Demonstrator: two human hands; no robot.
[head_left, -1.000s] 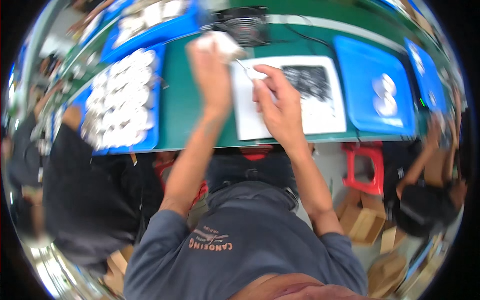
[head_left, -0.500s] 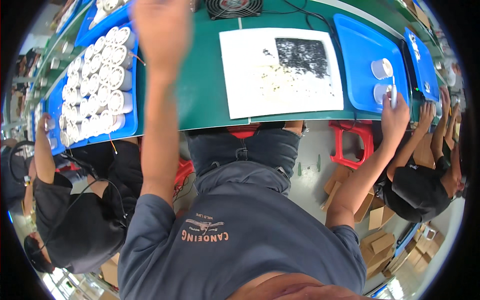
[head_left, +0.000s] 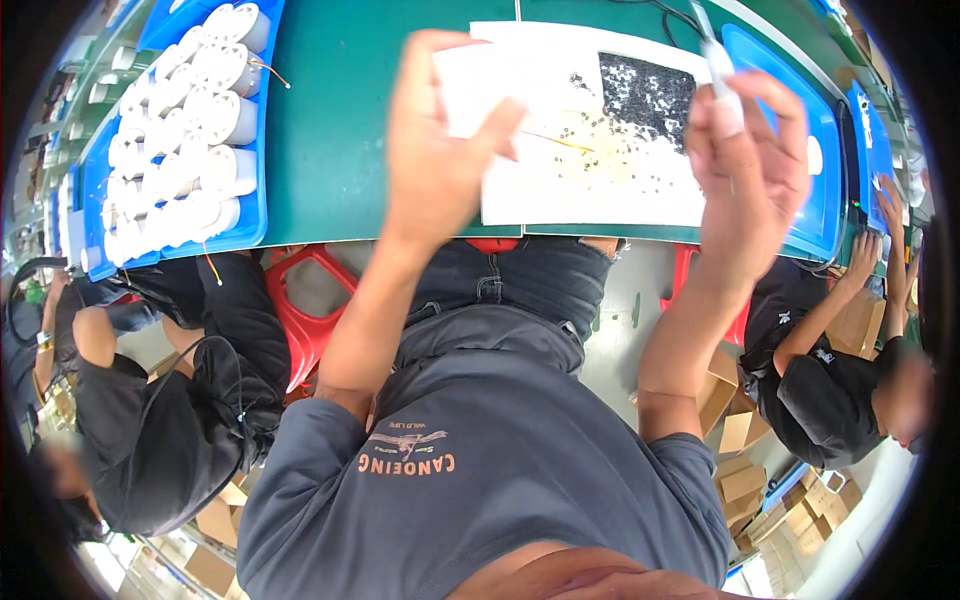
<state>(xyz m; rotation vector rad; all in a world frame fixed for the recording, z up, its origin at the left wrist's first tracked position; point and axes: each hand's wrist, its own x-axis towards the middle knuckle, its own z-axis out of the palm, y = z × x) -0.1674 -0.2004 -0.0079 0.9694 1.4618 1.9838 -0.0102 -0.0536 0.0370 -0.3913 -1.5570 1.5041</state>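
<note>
My left hand (head_left: 440, 150) is over the left edge of a white sheet (head_left: 520, 205), closed around a white cylindrical part (head_left: 458, 88). A thin orange-yellow wire (head_left: 560, 142) runs out from that part across the sheet. My right hand (head_left: 750, 170) is raised over the sheet's right end, gripping a slim, pale pen-like tool (head_left: 715, 60) that points up and away. Its lower end is hidden by my fingers. On the sheet lie a dense patch of tiny black pieces (head_left: 648, 105) and scattered small rings (head_left: 605, 140).
At the left, a blue tray (head_left: 262, 190) holds many white cylindrical parts (head_left: 230, 120), some with wires. On the right, a blue tray (head_left: 825, 215) holds a white cup-shaped part (head_left: 814, 156). Co-workers sit on both sides. A red stool (head_left: 305, 310) stands below the green table (head_left: 340, 130).
My left hand has come from the far left back over the sheet, now with a white part. My right hand has moved left from the blue tray, still holding the tool.
</note>
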